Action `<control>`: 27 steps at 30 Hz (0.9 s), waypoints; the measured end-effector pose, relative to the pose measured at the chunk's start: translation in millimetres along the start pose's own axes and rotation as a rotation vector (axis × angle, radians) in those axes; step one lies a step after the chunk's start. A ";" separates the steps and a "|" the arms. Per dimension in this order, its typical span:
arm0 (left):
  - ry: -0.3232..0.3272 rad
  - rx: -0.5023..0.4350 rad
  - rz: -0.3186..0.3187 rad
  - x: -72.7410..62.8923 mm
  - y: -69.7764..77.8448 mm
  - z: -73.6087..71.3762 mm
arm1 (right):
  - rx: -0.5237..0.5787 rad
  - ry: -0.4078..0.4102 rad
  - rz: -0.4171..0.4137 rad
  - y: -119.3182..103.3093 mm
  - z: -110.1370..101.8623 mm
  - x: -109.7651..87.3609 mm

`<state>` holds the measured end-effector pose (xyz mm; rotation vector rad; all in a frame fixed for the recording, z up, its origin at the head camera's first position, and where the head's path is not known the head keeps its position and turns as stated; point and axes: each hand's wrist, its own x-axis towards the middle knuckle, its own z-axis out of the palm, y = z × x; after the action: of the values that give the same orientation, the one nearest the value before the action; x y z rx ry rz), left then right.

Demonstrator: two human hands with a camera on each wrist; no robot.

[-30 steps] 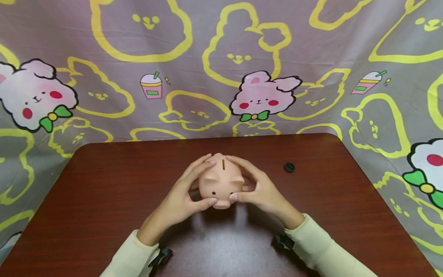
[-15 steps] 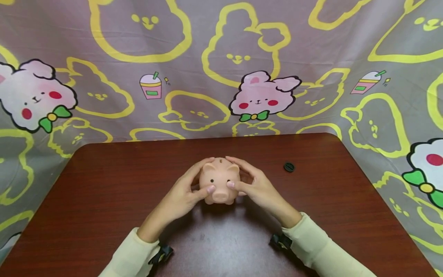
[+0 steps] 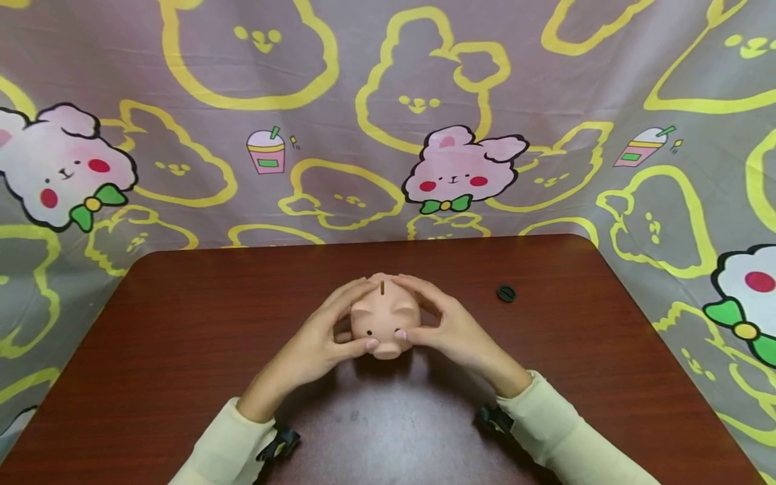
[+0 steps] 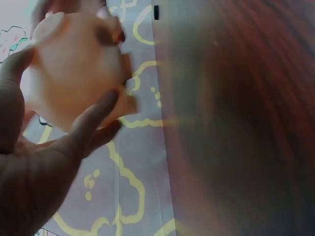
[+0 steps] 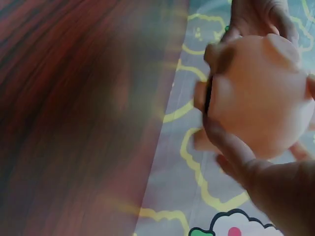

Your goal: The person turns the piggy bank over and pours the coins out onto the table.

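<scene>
Piggy bank (image 3: pixel 386 316), coin slot (image 3: pixel 382 288) in head view only

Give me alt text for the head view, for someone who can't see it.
A person's left hand and right hand hold a pink piggy bank over a brown table. A small dark round cap lies to the right, and cartoon-patterned cloth hangs behind.

We are at a curtained-off tabletop nook — a dark wood-grained table (image 3: pixel 182 337) with cloth (image 3: pixel 339 135) hung along its far, left and right sides, printed with cartoon rabbits (image 3: pixel 461 168) and drink cups (image 3: pixel 267 153). Whether it stands in a home or a studio, we cannot tell.
</scene>
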<state>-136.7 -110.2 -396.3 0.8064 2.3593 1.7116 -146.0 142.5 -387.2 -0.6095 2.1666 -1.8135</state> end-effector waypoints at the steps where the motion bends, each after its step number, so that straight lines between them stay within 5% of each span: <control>1: 0.006 0.002 0.026 -0.7 -1.2 0.1 | -0.015 -0.008 -0.053 1.0 -0.3 -0.8; 6: 0.090 0.111 0.152 -3.9 -3.5 1.0 | -0.080 -0.022 -0.270 2.8 1.9 -3.1; 11: 0.106 0.153 0.240 -4.1 -3.7 1.0 | -0.322 0.031 -0.473 1.8 4.2 -4.4; 16: 0.105 0.174 0.270 -5.2 -2.1 2.1 | -0.462 0.057 -0.573 -0.2 5.6 -5.8; 22: 0.112 0.234 0.332 -3.9 1.5 3.6 | -0.395 0.079 -0.582 2.3 3.1 -6.5; 27: 0.127 0.209 0.305 -3.3 4.2 5.5 | -0.085 0.061 -0.441 6.4 -0.9 -8.8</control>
<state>-130.3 -106.2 -395.2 1.1776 2.6489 1.6827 -139.6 148.2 -394.0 -1.1419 2.2934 -1.9702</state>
